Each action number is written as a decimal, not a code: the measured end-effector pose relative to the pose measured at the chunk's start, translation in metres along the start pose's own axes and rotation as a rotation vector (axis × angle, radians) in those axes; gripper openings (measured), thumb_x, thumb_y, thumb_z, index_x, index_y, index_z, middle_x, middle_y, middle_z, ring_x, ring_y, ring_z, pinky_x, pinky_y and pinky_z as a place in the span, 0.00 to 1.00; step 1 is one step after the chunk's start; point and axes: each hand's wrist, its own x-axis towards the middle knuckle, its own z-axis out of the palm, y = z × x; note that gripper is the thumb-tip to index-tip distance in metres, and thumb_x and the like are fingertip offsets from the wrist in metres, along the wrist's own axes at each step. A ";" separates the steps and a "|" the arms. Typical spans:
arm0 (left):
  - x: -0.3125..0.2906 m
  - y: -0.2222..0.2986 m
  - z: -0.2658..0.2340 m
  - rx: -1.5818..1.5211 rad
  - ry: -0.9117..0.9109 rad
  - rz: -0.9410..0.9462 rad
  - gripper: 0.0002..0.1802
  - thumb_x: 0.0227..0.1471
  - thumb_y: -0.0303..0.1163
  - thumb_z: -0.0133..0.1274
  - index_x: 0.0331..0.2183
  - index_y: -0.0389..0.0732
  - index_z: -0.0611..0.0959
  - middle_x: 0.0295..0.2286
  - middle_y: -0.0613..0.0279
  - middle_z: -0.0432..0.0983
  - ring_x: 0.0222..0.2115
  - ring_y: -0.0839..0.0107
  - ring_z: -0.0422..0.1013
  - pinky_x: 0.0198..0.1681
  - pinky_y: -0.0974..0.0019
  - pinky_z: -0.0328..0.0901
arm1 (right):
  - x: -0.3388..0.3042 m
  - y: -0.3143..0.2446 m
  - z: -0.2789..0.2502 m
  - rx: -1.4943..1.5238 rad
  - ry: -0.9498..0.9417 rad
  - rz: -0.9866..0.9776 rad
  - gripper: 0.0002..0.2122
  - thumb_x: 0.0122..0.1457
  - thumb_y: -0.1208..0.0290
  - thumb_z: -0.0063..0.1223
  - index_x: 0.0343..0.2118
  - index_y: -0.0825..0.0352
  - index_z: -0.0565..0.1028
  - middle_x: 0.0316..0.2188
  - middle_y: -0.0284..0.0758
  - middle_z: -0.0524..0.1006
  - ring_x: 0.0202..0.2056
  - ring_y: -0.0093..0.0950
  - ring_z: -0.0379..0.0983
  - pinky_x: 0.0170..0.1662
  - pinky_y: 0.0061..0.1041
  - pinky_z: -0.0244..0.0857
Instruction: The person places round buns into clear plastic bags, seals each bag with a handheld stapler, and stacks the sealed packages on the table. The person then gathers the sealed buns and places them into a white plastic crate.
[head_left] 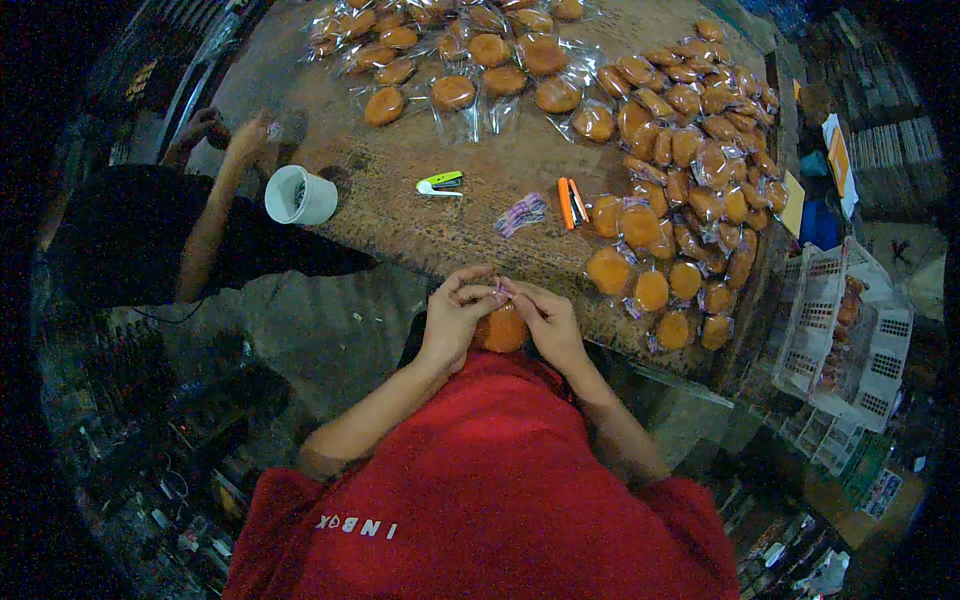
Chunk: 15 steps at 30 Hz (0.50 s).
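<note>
Fingers of L hand & R hand pinch clear plastic bag w/ round orange-brown bun, mid-frame. Orange stapler on brown wood surface, upper ctr-right.

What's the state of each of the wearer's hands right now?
Left hand: closed, fingertips pinching the bag top of a round orange piece.
Right hand: closed, fingertips at the same bag top.

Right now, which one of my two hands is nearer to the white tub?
Left. Your left hand is below and to the right of the white tub in the picture; your right hand is farther right.
</note>
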 end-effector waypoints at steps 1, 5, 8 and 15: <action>0.001 -0.002 -0.004 -0.013 0.003 -0.023 0.26 0.52 0.17 0.60 0.53 0.33 0.74 0.37 0.55 0.83 0.39 0.69 0.78 0.47 0.68 0.72 | -0.002 0.002 0.005 -0.006 0.016 0.026 0.15 0.64 0.72 0.55 0.52 0.70 0.78 0.50 0.40 0.80 0.53 0.31 0.75 0.59 0.29 0.65; 0.006 -0.009 -0.015 -0.087 0.012 -0.132 0.24 0.52 0.18 0.61 0.51 0.33 0.75 0.38 0.55 0.82 0.41 0.69 0.78 0.48 0.68 0.71 | -0.002 0.012 0.012 0.261 0.058 0.191 0.15 0.64 0.73 0.56 0.52 0.71 0.77 0.49 0.39 0.80 0.50 0.26 0.76 0.56 0.27 0.67; 0.007 -0.014 -0.016 -0.107 -0.014 -0.169 0.22 0.52 0.19 0.61 0.50 0.33 0.76 0.38 0.56 0.81 0.41 0.69 0.78 0.49 0.67 0.71 | 0.004 0.027 0.009 0.177 0.011 0.384 0.15 0.62 0.70 0.60 0.48 0.72 0.78 0.45 0.37 0.81 0.47 0.24 0.76 0.55 0.26 0.67; 0.006 -0.021 -0.009 -0.020 0.071 -0.043 0.15 0.52 0.21 0.63 0.42 0.36 0.79 0.34 0.62 0.79 0.38 0.72 0.75 0.47 0.69 0.70 | 0.012 0.044 -0.009 0.499 -0.160 0.464 0.15 0.60 0.69 0.63 0.48 0.71 0.79 0.43 0.34 0.81 0.46 0.24 0.75 0.55 0.25 0.65</action>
